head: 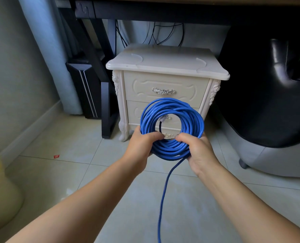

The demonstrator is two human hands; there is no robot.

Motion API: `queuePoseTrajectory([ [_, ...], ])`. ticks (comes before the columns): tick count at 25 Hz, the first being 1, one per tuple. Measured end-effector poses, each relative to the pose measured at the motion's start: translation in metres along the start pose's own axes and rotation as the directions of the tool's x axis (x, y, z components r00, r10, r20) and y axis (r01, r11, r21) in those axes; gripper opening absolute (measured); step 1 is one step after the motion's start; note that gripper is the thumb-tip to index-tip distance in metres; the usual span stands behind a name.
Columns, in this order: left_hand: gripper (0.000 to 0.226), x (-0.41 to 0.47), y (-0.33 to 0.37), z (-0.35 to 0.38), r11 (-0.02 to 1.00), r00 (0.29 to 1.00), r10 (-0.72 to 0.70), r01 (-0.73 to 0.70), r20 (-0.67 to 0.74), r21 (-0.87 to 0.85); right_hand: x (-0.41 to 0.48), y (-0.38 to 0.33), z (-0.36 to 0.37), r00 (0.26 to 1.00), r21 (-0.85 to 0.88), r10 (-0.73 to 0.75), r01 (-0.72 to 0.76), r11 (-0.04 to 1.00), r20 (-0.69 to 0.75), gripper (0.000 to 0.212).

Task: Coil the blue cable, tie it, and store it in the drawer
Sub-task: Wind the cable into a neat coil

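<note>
From the head camera I see the blue cable (172, 127) coiled at frame centre, my left hand (142, 146) and right hand (196, 151) both curled round its lower arc, before the closed drawer (165, 88).

The one camera sits on my head and looks forward and down at the floor (110, 190). My left hand (142, 146) and right hand (198, 151) are near it, the white cabinet (165, 65) farther off.

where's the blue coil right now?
Head view, centre: coil gripped at its bottom by left hand and right hand, in front of the nightstand drawers.
</note>
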State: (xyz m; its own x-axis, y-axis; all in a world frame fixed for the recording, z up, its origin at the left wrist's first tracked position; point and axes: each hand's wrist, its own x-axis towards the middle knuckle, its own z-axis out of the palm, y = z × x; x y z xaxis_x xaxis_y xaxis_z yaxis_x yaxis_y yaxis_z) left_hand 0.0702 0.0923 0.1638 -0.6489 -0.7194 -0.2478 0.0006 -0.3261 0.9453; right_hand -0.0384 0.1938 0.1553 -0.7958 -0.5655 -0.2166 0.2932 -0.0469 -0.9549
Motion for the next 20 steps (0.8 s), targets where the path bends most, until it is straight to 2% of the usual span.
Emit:
queuePoseTrajectory([
  [3, 0.054, 0.003, -0.002, -0.008, 0.983, 0.986, -0.089, 0.064, 0.138, 0.174, 0.004, -0.007, -0.004, 0.998, -0.035, -0.050, 0.048, 0.998, -0.035, 0.038],
  [6, 0.075, 0.005, 0.011, -0.017, 0.971, 0.960, -0.116, 0.056, 0.255, 0.233, 0.005, -0.016, -0.007, 0.992, -0.107, -0.125, 0.123, 0.987, -0.013, 0.039],
  [8, 0.106, 0.007, 0.021, -0.018, 0.965, 0.964, -0.005, -0.065, 0.265, 0.253, 0.005, -0.022, -0.010, 0.978, -0.210, -0.210, 0.207, 0.955, 0.011, 0.043],
  [10, 0.118, 0.005, 0.027, -0.016, 0.872, 0.948, 0.156, -0.264, 0.277, 0.412, 0.004, -0.027, -0.012, 0.946, -0.439, -0.313, 0.318, 0.840, 0.087, 0.048],
  [11, 0.116, 0.004, 0.027, -0.015, 0.760, 0.922, 0.234, -0.372, 0.310, 0.533, 0.003, -0.029, -0.013, 0.924, -0.562, -0.347, 0.375, 0.737, 0.161, 0.051],
  [13, 0.110, 0.004, 0.022, -0.015, 0.466, 0.837, 0.340, -0.545, 0.429, 0.697, -0.003, -0.030, -0.009, 0.888, -0.715, -0.322, 0.455, 0.530, 0.327, 0.058],
  [14, 0.106, 0.005, 0.019, -0.014, 0.356, 0.800, 0.354, -0.594, 0.484, 0.721, -0.006, -0.028, -0.007, 0.877, -0.747, -0.283, 0.479, 0.462, 0.387, 0.059],
  [15, 0.101, 0.005, 0.018, -0.014, 0.292, 0.780, 0.355, -0.616, 0.516, 0.731, -0.009, -0.027, -0.004, 0.869, -0.758, -0.254, 0.495, 0.425, 0.425, 0.059],
  [20, 0.054, 0.003, 0.019, -0.008, 0.250, 0.806, 0.435, -0.537, 0.402, 0.806, -0.017, -0.027, -0.002, 0.824, -0.750, -0.330, 0.560, 0.351, 0.461, 0.060],
])
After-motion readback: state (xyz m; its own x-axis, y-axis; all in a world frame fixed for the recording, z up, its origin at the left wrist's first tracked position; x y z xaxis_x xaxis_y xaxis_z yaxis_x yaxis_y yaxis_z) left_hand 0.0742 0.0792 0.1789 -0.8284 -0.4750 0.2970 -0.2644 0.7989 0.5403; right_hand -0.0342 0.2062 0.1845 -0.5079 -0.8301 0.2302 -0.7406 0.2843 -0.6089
